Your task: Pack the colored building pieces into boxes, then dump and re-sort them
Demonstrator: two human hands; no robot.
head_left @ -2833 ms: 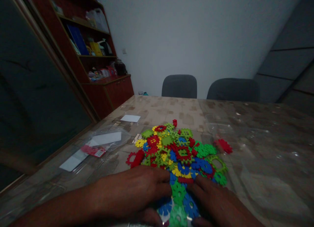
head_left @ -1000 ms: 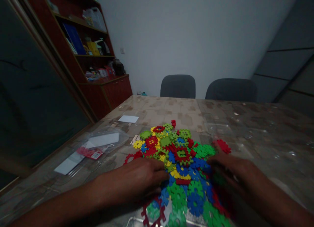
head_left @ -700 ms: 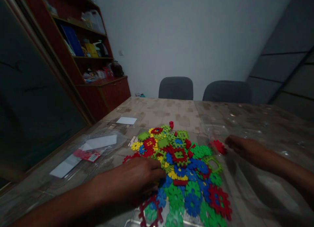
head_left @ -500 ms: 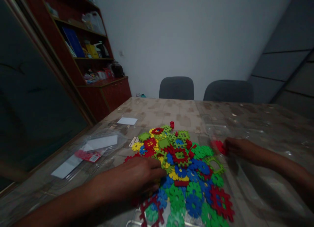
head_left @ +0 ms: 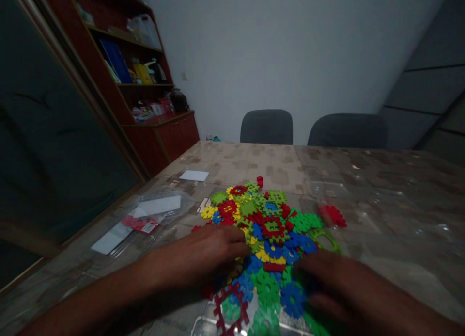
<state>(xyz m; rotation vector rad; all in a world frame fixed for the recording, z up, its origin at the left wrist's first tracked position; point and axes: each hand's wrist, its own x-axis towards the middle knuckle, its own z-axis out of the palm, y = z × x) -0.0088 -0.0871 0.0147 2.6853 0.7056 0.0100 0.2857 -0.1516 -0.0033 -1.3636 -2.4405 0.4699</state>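
Multicolored gear tiles [head_left: 271,229], heaped toward near edge of tabletop [head_left: 254,166], left hand [head_left: 196,253] half-open against them, nothing visibly held, right hand [head_left: 337,292] blurred above them, grip unclear

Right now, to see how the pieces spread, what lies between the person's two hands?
In the head view, blue and green toy gear pieces lie between the left hand and the right hand.

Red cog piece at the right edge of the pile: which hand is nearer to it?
The right hand is nearer, just toward the camera from the red cog piece and apart from it. The left hand is farther, across the pile of interlocking pieces.
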